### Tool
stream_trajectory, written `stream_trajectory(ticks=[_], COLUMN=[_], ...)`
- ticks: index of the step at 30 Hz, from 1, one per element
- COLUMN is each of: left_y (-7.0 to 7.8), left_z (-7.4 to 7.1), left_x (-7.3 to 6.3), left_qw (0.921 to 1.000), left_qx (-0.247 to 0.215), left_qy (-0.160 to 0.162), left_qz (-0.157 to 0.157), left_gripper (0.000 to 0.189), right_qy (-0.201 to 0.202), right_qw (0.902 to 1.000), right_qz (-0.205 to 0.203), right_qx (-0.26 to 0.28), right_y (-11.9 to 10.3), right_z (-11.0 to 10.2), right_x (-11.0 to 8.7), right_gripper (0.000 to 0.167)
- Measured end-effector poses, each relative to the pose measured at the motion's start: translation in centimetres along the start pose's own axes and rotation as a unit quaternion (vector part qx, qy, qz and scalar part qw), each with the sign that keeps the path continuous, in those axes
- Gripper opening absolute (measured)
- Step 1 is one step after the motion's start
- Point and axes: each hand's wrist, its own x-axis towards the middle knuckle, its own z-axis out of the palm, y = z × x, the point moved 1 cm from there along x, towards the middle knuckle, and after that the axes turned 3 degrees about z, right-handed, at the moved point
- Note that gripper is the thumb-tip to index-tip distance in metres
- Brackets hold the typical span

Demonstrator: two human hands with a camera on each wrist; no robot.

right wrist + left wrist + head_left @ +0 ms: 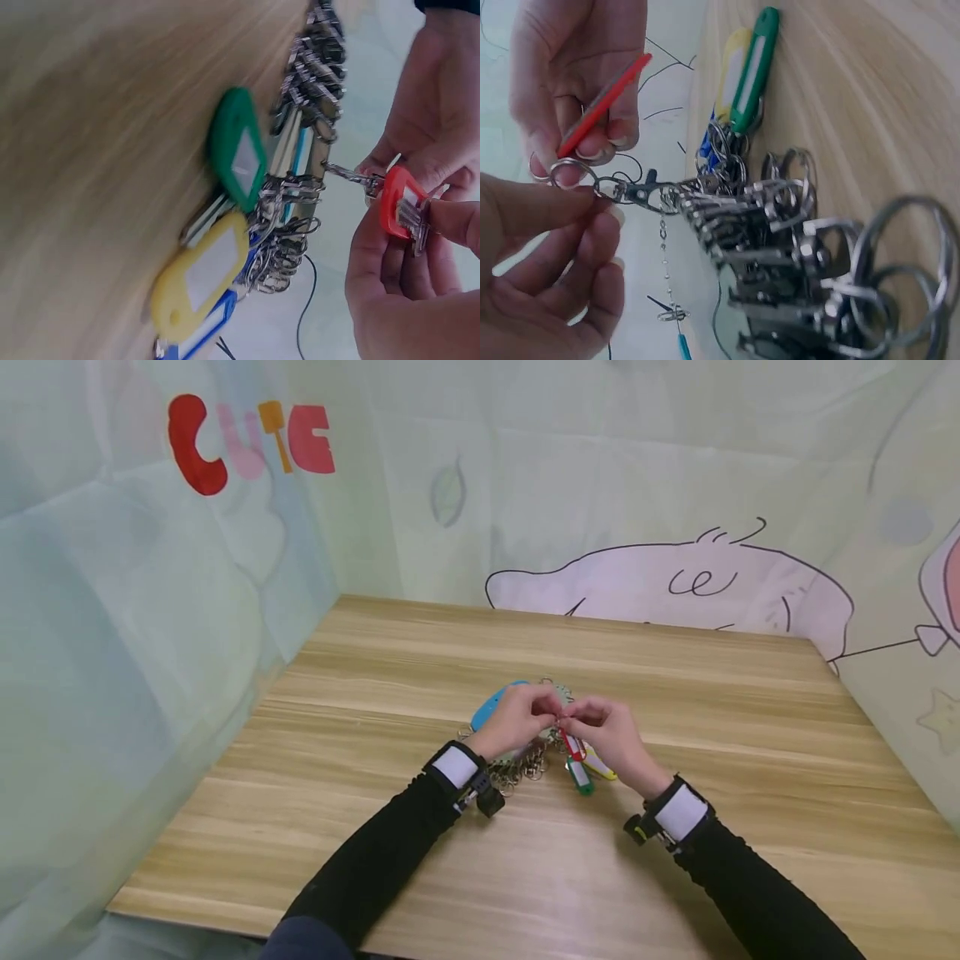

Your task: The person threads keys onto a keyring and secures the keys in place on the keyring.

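Close together over the middle of the table, both hands work at one metal ring. My left hand (517,718) pinches the split ring (574,171) at the end of a swivel clasp (641,195). In the right wrist view, my right hand (405,292) grips a red key tag (396,196) with a key (412,221) against it. The clasp is one of a row of metal clasps (735,255) with rings. Beside the hands are a green key tag (238,146), a yellow key tag (199,277) and a blue key tag (202,330).
A bright blue flat piece (491,704) and a pale round piece (562,693) lie partly behind the left hand. The wood-grain table (375,652) meets printed cloth walls (420,468) at its back and left edges.
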Motion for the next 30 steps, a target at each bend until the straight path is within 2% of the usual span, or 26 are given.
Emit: stream_trajectory(ticks=[3, 6, 12, 15, 18, 24, 27, 30], left_y=[-0.04, 0.03, 0.35, 0.43, 0.41, 0.16, 0.11, 0.14], left_z=[-0.07, -0.15, -0.12, -0.05, 0.01, 0.08, 0.08, 0.14], left_x=[0.05, 0.17, 0.3, 0.23, 0.25, 0.43, 0.5, 0.52], left_qw=[0.9997, 0.9993, 0.9992, 0.9995, 0.9998, 0.9995, 0.9996, 0.9991], left_qx=[-0.013, -0.009, 0.032, 0.026, 0.018, -0.008, 0.011, 0.038], left_qy=[-0.002, -0.013, -0.025, -0.018, -0.003, 0.009, -0.004, -0.016], left_qz=[-0.022, -0.032, -0.006, 0.004, 0.003, -0.028, -0.025, -0.006], left_gripper=[0.01, 0.011, 0.012, 0.009, 0.009, 0.014, 0.013, 0.013], right_qy=[0.001, 0.002, 0.002, 0.006, 0.006, -0.002, -0.004, -0.002], right_qw=[0.9992, 0.9992, 1.0, 0.9998, 1.0, 0.9986, 0.9991, 0.9998], right_qz=[-0.036, -0.034, 0.009, 0.016, 0.005, -0.05, -0.041, -0.018], right_qx=[-0.016, -0.019, -0.003, 0.007, 0.002, -0.016, -0.01, -0.003], right_y=[0.0, -0.04, -0.08, -0.02, -0.18, -0.21, -0.19, -0.11], right_z=[0.16, 0.16, -0.16, -0.21, -0.19, 0.03, 0.05, -0.1], right_x=[-0.07, -0.06, 0.17, 0.21, 0.11, 0.07, 0.14, 0.19], right_gripper=[0.012, 0.012, 0.017, 0.016, 0.014, 0.008, 0.009, 0.013])
